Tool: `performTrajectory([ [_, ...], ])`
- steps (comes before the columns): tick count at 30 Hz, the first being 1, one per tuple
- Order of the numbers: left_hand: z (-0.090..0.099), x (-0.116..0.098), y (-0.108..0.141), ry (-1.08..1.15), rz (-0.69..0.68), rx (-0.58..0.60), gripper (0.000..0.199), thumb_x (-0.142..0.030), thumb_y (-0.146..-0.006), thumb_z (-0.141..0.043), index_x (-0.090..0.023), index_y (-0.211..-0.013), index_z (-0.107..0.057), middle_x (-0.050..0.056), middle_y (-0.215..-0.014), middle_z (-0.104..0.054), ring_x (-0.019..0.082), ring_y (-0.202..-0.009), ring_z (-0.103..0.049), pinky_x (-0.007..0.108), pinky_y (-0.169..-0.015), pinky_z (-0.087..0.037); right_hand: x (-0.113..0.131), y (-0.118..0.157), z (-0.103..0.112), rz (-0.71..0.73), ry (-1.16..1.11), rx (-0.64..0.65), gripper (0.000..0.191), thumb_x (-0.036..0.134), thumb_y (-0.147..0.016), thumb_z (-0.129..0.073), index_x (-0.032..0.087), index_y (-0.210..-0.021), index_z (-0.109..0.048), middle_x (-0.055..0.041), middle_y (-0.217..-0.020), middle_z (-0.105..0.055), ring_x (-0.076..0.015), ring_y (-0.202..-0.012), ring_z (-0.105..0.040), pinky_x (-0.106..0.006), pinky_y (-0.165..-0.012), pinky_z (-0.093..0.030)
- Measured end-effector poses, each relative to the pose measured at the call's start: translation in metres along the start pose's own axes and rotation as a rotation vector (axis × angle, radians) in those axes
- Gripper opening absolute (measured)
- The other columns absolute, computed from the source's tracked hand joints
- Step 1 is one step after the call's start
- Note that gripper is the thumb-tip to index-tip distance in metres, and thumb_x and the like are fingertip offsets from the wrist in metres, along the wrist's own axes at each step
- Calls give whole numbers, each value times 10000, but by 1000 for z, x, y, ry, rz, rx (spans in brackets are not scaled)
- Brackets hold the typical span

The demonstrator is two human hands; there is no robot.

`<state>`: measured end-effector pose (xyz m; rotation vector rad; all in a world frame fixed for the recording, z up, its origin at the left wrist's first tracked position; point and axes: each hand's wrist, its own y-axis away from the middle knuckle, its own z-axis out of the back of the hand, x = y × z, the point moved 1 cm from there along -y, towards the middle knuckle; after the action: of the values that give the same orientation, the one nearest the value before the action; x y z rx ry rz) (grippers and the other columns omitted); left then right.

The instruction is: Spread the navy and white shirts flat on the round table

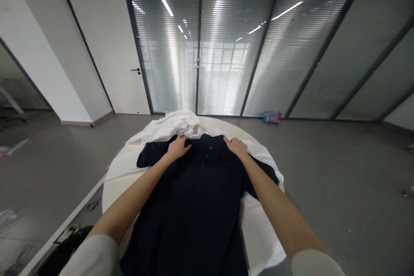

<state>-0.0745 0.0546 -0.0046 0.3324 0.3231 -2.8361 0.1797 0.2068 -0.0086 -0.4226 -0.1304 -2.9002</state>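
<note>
as both palms lie flat, left hand [177,148], right hand [237,145] pressing dark shirt [194,198]

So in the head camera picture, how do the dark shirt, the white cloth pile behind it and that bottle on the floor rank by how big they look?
1. Dark shirt, largest.
2. White cloth pile.
3. Bottle, smallest, though it lies farther away, so its true size is unsure.

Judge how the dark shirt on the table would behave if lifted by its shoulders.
The dark shirt would probably go floppy: it lies flat and drapes over the table edge. It looks light, being thin cloth with soft folds at the sleeves. It seems unlikely to slip, since the left hand and right hand rest flat on its shoulders.
</note>
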Motion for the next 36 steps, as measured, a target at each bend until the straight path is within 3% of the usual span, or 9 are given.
performTrajectory([
  [5,-22,-11,-22,-78,75,-28,448,-483,-962,-534,-175,-1285,-562,179,-1356,-494,314,-1007,-691,402,-836,-530,-9,1,-23,70,-34,-14,273,360,-969,-542,172,-1151,-619,-151,-1173,-702,-297,-1088,-663,-372,-875,-480],
  [10,-22,1,-21,-98,48,-69,265,-390,-973,-540,-182,-1127,-596,135,-1236,-555,271,-935,-698,354,-780,-528,-5,10,-24,143,-97,-256,340,331,-1067,-273,190,-1338,-423,-140,-1193,-686,-282,-1096,-651,-363,-913,-436],
  [13,-18,4,-24,-86,43,-187,235,-335,-1019,-441,-173,-1096,-594,125,-1173,-579,246,-906,-690,339,-771,-521,6,-4,-12,155,-140,-409,346,353,-1070,-244,193,-1328,-413,-146,-1153,-692,-294,-1024,-669,-355,-840,-449],
  [16,-25,4,-27,-105,21,-242,248,-314,-1016,-438,-150,-1092,-608,158,-1273,-530,237,-923,-675,328,-756,-522,19,-24,-8,123,-79,-319,361,433,-1061,-295,219,-1314,-437,-144,-1135,-690,-291,-1024,-663,-359,-826,-457],
  [22,-48,4,-20,-284,-127,-110,237,-231,-967,-476,-154,-1026,-693,163,-1271,-559,311,-1084,-594,410,-856,-508,24,-33,-21,137,-3,-124,337,429,-977,-546,191,-1215,-570,-167,-1242,-643,-304,-1118,-627,-394,-894,-458],
  [26,-34,-4,-13,-228,-252,-184,274,-218,-974,-453,-176,-1068,-707,140,-1207,-612,306,-1101,-581,428,-902,-490,-22,-17,12,165,-34,-117,389,485,-992,-482,200,-1233,-590,-127,-1227,-667,-252,-1104,-633,-344,-902,-461],
  [30,-21,-32,-16,-76,-372,-100,254,-228,-975,-471,-203,-1056,-710,83,-1127,-643,228,-1024,-642,331,-871,-514,-115,29,45,101,-56,-140,370,513,-944,-531,204,-1058,-699,-91,-1053,-732,-233,-956,-676,-305,-819,-475],
  [33,-24,-65,-32,-21,-421,-44,271,-215,-976,-463,-229,-1107,-700,63,-1174,-637,213,-1011,-667,309,-850,-531,-179,83,42,28,-88,-118,417,566,-911,-535,210,-934,-749,-87,-947,-744,-243,-895,-687,-304,-777,-477],
  [36,-38,-104,-58,2,-472,23,327,-194,-971,-456,-245,-1212,-671,64,-1243,-630,228,-1045,-673,335,-903,-532,-207,131,21,23,-186,-38,417,579,-892,-546,222,-896,-762,-62,-868,-738,-231,-838,-689,-298,-752,-482],
])
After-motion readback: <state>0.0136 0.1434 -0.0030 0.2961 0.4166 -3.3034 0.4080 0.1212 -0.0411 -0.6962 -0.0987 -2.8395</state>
